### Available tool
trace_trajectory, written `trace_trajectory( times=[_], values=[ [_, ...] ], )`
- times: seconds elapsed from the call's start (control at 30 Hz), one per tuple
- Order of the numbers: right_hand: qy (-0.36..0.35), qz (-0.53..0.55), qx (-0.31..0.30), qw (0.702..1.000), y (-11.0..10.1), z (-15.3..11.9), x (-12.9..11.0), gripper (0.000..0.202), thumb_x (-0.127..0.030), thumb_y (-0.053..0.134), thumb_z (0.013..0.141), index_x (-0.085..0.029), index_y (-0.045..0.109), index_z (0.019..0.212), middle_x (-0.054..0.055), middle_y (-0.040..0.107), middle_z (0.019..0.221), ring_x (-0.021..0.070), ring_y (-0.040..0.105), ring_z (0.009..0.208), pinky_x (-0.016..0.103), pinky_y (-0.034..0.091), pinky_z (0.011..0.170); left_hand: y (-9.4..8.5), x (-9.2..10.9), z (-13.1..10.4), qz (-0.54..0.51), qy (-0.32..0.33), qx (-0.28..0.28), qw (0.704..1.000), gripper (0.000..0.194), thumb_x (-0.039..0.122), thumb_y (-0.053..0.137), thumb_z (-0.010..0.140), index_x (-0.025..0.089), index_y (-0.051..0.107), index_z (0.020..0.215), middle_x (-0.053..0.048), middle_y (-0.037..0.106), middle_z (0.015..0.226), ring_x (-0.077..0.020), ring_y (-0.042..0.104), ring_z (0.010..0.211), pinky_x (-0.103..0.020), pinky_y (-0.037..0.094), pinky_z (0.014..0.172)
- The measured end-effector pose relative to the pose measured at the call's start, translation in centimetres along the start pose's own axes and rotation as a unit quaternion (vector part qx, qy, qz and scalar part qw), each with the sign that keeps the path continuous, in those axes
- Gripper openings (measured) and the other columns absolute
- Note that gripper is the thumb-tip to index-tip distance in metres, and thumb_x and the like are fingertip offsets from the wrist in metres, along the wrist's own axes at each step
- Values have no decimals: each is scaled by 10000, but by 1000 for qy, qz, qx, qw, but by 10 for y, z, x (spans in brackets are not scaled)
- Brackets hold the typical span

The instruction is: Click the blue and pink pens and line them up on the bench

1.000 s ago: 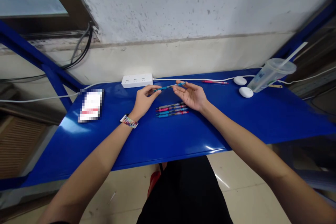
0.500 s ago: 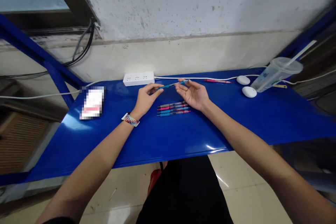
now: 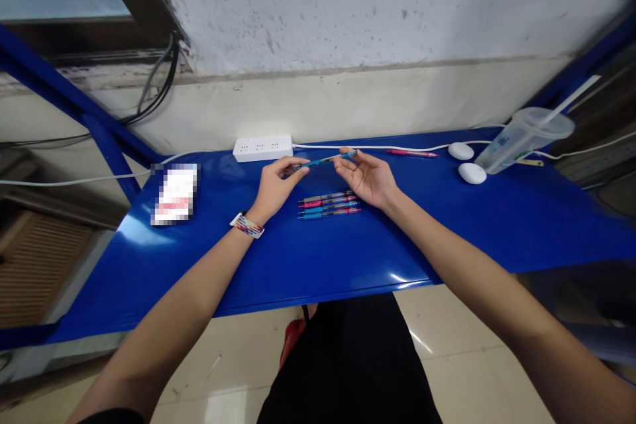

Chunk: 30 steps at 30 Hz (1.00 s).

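Note:
A blue pen [image 3: 324,160] is held above the table between my two hands, tilted slightly up toward the right. My left hand [image 3: 278,187] pinches its left end between thumb and fingers. At the other end, the thumb and index finger of my right hand [image 3: 368,177] close on the pen's tip, palm turned up. Below them several pens [image 3: 328,205] lie side by side on the blue table [image 3: 278,265], with grey, pink and blue grips. My right hand hangs near their right ends.
A white power strip [image 3: 262,148] sits against the wall, its cable running right. Behind my right hand lies a pink pen [image 3: 412,153]. Two white rounded objects [image 3: 472,173] stand beside a clear plastic cup [image 3: 517,139] with a straw. A blurred-out packet [image 3: 175,195] is at left.
Almost nothing differs. My right hand has shifted very slightly to the right, and both hands still hold the blue pen.

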State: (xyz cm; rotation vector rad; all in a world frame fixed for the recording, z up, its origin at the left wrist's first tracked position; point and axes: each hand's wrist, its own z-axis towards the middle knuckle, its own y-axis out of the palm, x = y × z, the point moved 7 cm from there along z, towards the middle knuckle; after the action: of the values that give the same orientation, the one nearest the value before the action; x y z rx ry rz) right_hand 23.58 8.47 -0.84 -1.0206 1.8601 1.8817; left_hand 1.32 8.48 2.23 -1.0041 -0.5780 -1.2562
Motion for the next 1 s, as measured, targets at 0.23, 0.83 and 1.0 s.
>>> trace_trajectory(
  times=[0.23, 0.83, 1.0],
  values=[
    [0, -9, -8, 1000, 0, 2, 3, 243, -187, 494, 1119, -162, 724, 1191, 112, 853, 1019, 207, 849, 1035, 336, 688, 1053, -3, -2, 1, 2, -1, 7, 1000, 133, 318, 839, 962, 273, 874, 1082, -60, 870, 1091, -229, 781, 959, -411, 634, 908],
    [-7, -71, -24, 997, 7, -5, -4, 286, -314, 539, 1089, -156, 762, 1173, 122, 859, 1038, 216, 834, 978, 360, 689, 997, -4, -2, 2, -4, -3, 0, 1000, 140, 300, 854, 936, 264, 875, 1070, -56, 872, 1058, -228, 781, 941, -406, 639, 895],
    [-128, -284, -7, 950, -1, -6, -19, 313, -461, 740, 979, -197, 841, 1112, 71, 819, 951, 195, 743, 787, 300, 662, 674, -7, 0, 3, 3, -2, -5, 1000, 125, 257, 850, 923, 259, 866, 1047, -62, 866, 1061, -229, 781, 937, -412, 635, 891]
  ],
)
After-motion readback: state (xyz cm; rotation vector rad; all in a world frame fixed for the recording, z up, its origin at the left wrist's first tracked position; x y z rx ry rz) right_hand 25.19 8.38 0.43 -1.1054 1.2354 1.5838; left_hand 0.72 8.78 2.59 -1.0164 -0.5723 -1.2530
